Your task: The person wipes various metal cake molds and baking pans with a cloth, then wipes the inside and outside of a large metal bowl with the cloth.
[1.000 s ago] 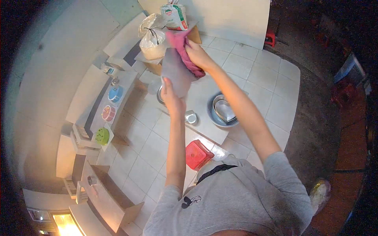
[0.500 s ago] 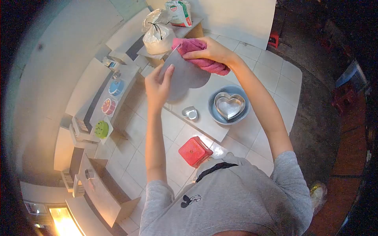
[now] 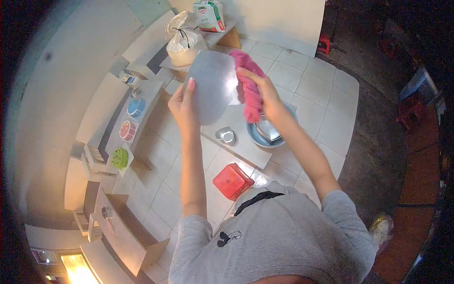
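Observation:
My left hand (image 3: 185, 105) grips the left edge of a flat, shiny grey metal sheet (image 3: 210, 85), its thumb on the face. A pink cloth (image 3: 248, 87) is bunched in my right hand (image 3: 265, 92), beside the sheet's right edge. Below my right hand sits a blue-grey basin (image 3: 253, 139) with a heart-shaped metal pan (image 3: 268, 128) in it, partly hidden by my wrist and the cloth. Small metal tins (image 3: 227, 136) lie on the low white table (image 3: 246, 154), just below the sheet.
A red stool (image 3: 231, 181) stands in front of me. Behind are a tied plastic bag (image 3: 183, 49) and a printed sack (image 3: 209, 16). Blue (image 3: 135, 108), pink (image 3: 127, 130) and green (image 3: 120, 158) cake-like items stand on a left bench. Another bench (image 3: 120, 232) is at lower left.
The metal sheet has turned to face me more fully. My right hand has moved with the cloth from the sheet's upper edge down along its right side.

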`<state>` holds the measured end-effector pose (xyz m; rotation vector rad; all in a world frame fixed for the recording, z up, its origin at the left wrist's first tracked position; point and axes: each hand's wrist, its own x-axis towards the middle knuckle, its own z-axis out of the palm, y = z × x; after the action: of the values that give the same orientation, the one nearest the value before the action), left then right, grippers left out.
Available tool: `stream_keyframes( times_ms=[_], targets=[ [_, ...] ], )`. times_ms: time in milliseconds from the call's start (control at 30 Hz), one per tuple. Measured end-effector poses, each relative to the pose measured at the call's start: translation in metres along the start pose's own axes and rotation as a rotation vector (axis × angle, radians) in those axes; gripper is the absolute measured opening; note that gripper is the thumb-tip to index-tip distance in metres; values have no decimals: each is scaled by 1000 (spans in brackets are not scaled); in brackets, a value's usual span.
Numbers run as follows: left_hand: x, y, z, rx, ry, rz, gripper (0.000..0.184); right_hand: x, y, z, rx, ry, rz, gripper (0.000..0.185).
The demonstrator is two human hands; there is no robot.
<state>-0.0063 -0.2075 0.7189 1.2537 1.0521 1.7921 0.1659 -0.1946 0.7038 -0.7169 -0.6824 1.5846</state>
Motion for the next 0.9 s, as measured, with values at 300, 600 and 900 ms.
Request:
stream_keyframes(
  times_ms=[300, 600, 900],
  targets=[
    [6, 15, 13, -18, -403, -136, 34, -6, -1, -14, 118, 207, -84, 42],
    [-4, -12, 48, -180, 119, -11, 39, -10, 2, 2, 80, 96, -155, 33],
    [1, -24, 41, -292, 101, 3, 36, -3, -22, -9, -291, -193, -122, 21]
  ],
)
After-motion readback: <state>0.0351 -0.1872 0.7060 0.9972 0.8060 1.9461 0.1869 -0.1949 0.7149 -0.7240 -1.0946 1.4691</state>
